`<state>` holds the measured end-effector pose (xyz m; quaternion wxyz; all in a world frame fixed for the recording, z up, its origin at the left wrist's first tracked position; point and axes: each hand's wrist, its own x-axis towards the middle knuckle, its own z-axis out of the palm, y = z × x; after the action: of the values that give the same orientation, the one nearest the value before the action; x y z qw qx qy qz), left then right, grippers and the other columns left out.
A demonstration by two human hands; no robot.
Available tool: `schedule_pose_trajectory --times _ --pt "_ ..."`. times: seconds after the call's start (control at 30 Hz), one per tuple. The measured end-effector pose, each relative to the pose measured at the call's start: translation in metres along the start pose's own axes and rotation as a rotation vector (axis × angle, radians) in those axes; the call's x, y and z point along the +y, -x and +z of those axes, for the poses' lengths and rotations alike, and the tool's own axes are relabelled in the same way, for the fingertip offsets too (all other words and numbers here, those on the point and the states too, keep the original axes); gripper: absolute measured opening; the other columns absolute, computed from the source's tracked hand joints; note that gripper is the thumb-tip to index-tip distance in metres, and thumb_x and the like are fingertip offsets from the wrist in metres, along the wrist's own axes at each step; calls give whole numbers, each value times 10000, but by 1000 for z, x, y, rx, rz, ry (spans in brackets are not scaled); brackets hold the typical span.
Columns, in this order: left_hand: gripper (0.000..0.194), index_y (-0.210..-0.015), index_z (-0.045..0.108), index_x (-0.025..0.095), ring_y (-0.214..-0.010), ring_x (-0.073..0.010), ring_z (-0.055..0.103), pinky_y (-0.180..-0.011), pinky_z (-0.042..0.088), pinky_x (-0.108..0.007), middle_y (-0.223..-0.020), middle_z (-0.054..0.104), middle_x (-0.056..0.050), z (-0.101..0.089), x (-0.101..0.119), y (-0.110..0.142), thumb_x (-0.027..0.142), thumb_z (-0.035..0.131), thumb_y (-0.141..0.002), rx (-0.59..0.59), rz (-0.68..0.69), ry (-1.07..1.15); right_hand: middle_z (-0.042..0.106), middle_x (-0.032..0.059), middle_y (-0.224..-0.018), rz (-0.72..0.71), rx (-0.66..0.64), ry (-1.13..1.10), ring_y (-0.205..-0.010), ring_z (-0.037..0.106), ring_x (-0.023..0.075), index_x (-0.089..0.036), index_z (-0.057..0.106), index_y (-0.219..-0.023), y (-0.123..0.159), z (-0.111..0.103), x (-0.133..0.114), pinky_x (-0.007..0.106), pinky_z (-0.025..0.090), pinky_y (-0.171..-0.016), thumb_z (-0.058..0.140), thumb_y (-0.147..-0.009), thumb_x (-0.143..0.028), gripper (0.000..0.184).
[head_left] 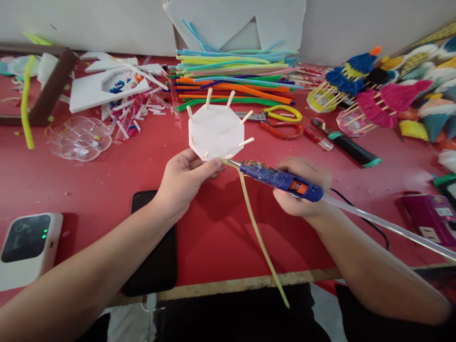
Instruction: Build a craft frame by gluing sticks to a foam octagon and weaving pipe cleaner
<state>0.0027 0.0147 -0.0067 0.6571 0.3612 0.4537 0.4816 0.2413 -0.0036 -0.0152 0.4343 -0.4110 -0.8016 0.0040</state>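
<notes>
My left hand (190,176) pinches the near edge of a white octagonal foam board (217,130). Several short wooden sticks stand up around the board's rim. A pale yellow pipe cleaner (257,225) runs from the board's near edge, by my left fingertips, and hangs down past the table edge. My right hand (302,183) grips a blue hot glue gun (274,177), its metal tip at the near edge of the board beside the pipe cleaner. A long clear glue stick (388,225) sticks out of the gun's back end.
Behind the board lie many coloured pipe cleaners (235,71) and scissors (283,114). A cutter knife (351,148) and yarn-wrapped stick crafts (394,102) are at right. A phone (156,247), a white device (30,247) and a clear flower-shaped tray (78,137) are at left.
</notes>
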Motion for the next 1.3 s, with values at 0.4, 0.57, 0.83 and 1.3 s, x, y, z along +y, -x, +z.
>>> schedule_pose_trajectory --times 0.4,0.57,0.83,1.3 --pt "268 -943 773 177 -760 -127 732 -715 576 -207 -873 796 -34 3 3 3 235 879 -704 38 6 -57 551 -20 -602 15 -19 26 -517 540 165 -255 485 -753 -2 -2 -3 299 456 -465 578 -678 -148 161" --pt "261 -934 773 183 -763 -119 734 -728 581 -200 -889 799 -28 4 4 3 225 883 -701 33 9 -41 511 -21 -590 34 28 62 -508 491 152 -250 461 -738 -1 -2 -1 291 415 -454 559 -669 -137 165" --pt "272 -954 772 178 -790 -140 747 -736 586 -217 -897 801 -42 3 3 3 235 878 -710 36 14 -66 486 -26 -585 8 23 69 -507 479 150 -250 436 -721 0 -1 -3 292 403 -456 560 -659 -135 180" --pt "300 -960 765 175 -806 -155 744 -751 583 -239 -918 797 -57 4 4 3 251 883 -695 53 0 -75 451 -20 -554 36 32 106 -482 435 156 -261 411 -706 -2 -4 -1 319 367 -434 553 -674 -194 160"
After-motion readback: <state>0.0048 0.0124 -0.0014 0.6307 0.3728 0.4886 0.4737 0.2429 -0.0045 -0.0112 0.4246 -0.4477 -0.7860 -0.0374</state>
